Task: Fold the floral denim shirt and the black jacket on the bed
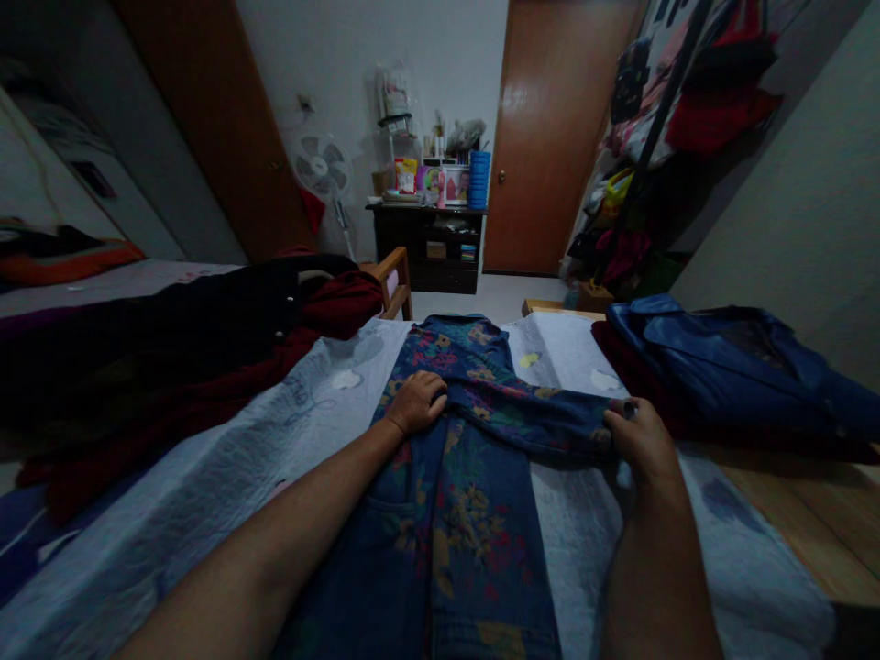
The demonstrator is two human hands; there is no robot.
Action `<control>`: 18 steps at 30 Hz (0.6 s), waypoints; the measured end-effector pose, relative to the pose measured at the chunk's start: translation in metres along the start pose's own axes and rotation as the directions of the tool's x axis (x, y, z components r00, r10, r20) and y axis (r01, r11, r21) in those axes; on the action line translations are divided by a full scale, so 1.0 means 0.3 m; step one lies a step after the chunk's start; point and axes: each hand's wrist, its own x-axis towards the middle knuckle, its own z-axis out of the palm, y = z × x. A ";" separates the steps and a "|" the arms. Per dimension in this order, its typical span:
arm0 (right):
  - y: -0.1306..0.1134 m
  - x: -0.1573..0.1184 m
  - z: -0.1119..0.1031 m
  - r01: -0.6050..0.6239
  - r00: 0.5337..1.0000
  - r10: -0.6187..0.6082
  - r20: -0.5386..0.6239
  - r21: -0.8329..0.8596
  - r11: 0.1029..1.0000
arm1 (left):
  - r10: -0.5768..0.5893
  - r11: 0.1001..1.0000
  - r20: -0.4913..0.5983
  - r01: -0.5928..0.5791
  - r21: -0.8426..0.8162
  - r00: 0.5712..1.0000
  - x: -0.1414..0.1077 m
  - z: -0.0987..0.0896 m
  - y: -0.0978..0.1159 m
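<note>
A long blue denim jacket with a floral print (474, 513) lies spread on the white cloth, its collar at the far end and its front opening running toward me. My left hand (418, 403) rests on the jacket's upper part, fingers curled and thumb close to them, closed on the fabric. Out to the right, my right hand (639, 435) grips the cuff end of one sleeve. That sleeve (543, 417) stretches across the jacket between both hands. The fingertips under the right hand are partly hidden.
Dark and maroon clothes (206, 339) are heaped at the left. On the right lies a folded blue denim garment (729, 367) over a dark red one, beside a wooden surface (811, 504). A wooden chair (395, 280), fan (322, 170) and dark cabinet (426, 247) stand beyond.
</note>
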 end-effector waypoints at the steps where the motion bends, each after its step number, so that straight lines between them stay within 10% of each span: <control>1: -0.008 -0.004 -0.003 -0.009 1.000 0.009 -0.006 0.006 1.000 | 0.035 0.999 0.013 -0.035 -0.016 0.999 -0.003 -0.009 0.023; 7: -0.066 -0.029 -0.027 -0.088 0.995 0.094 -0.019 0.201 0.976 | 0.208 0.978 0.140 -0.202 -0.055 0.968 -0.020 -0.015 0.185; 18: -0.075 -0.027 -0.013 -0.208 0.978 0.202 0.053 0.185 0.960 | 0.007 0.984 0.218 -0.045 0.172 0.976 0.051 0.013 0.279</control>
